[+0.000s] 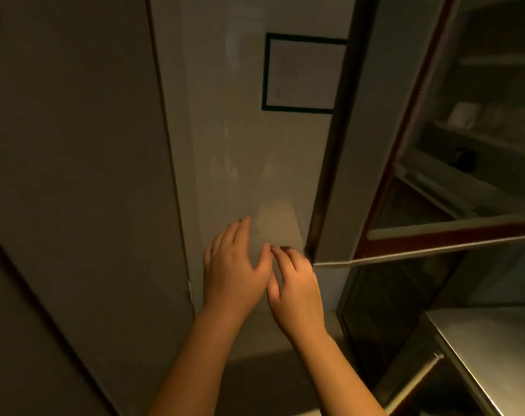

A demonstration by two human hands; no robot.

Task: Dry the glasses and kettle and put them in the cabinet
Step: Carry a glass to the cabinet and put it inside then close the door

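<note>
Cabinet open – pale cup-like shapes blurred on shelves, left hand and right hand grip slack, empty

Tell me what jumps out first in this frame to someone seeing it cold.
Two bare hands meet at centre, empty: the left hand flat with fingers spread, the right hand with fingertips near the edge of an open cabinet door. Right of that, dim shelves show inside the cabinet. A dark-framed picture hangs on the pale wall above the hands.

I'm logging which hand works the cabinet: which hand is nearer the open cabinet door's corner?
Right. The right hand reaches almost to the cabinet door at its lower corner; the left hand sits beyond it, farther left against the wall.
</note>
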